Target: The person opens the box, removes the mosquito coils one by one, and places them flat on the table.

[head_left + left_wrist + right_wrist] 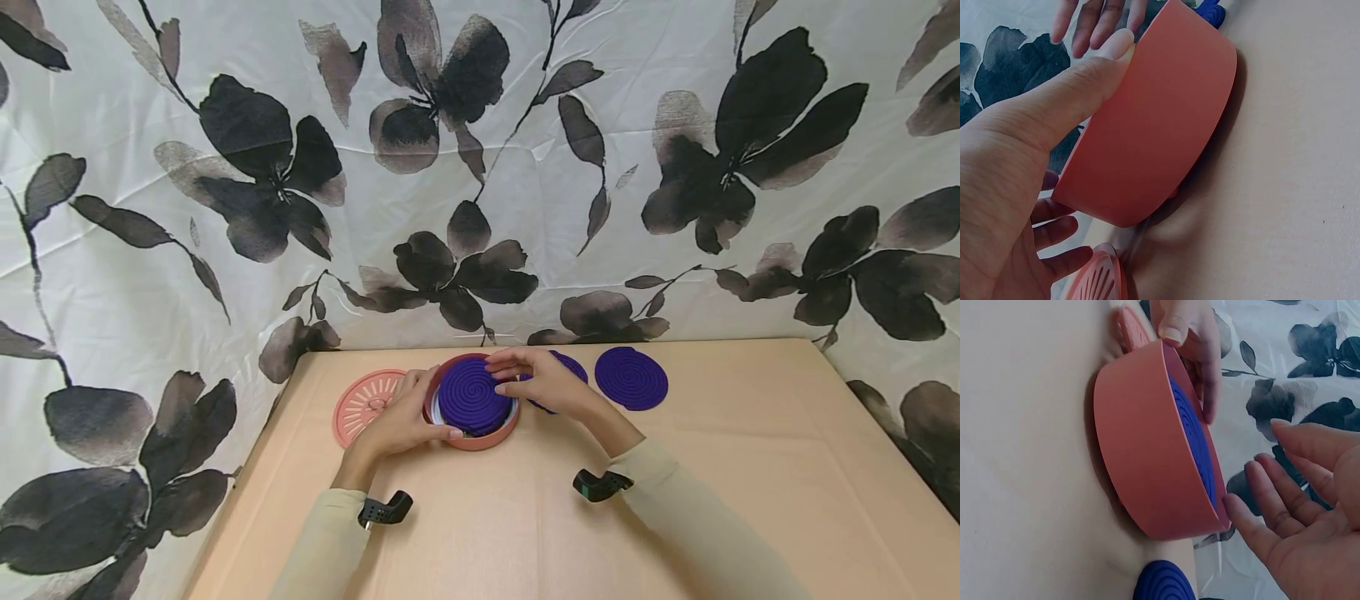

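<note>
A round coral-pink container (480, 443) stands toward the back of the table, and a blue coaster with spiral ridges (474, 397) lies inside it. My left hand (405, 417) grips the container's left side, its thumb on the near rim. In the left wrist view the thumb (1075, 90) lies at the rim, with other fingers below it. My right hand (543, 379) reaches over the container's right side, fingers extended and holding nothing. In the right wrist view, the right hand's fingertips (1260, 464) are right by the rim, and the coaster sits below it.
A coral slotted lid (360, 408) lies left of the container, partly behind the left hand. Right of the container a second blue coaster (572, 367) is partly covered by the right hand; a third blue coaster (632, 379) lies farther right. A floral cloth (570, 192) hangs behind the table.
</note>
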A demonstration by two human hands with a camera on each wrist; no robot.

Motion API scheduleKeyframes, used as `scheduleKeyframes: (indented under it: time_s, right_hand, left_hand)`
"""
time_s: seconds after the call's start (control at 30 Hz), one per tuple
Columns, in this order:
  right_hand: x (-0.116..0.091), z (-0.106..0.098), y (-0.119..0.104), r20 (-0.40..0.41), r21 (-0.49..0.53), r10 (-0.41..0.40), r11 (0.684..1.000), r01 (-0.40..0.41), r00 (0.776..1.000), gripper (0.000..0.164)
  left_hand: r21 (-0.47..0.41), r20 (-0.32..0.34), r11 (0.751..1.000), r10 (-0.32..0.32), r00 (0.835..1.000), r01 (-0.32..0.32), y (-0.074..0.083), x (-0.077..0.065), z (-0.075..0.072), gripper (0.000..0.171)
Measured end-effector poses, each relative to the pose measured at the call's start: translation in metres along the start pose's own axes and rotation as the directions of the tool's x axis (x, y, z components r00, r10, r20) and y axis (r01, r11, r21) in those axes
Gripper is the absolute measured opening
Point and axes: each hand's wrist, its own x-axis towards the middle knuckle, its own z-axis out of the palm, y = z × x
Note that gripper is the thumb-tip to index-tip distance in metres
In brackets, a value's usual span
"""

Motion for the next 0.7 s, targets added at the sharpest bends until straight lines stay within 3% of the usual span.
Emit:
scheduleKeyframes:
  time_s: [0.7]
  right_hand:
    - [0.02, 0.019, 0.009, 0.043, -0.087, -0.054, 0.995, 0.057, 0.998, 0.047]
  left_hand:
    - [-0.018, -0.01, 1.0, 0.001, 1.0, -0.001, 0.001, 0.004, 0.003, 0.12]
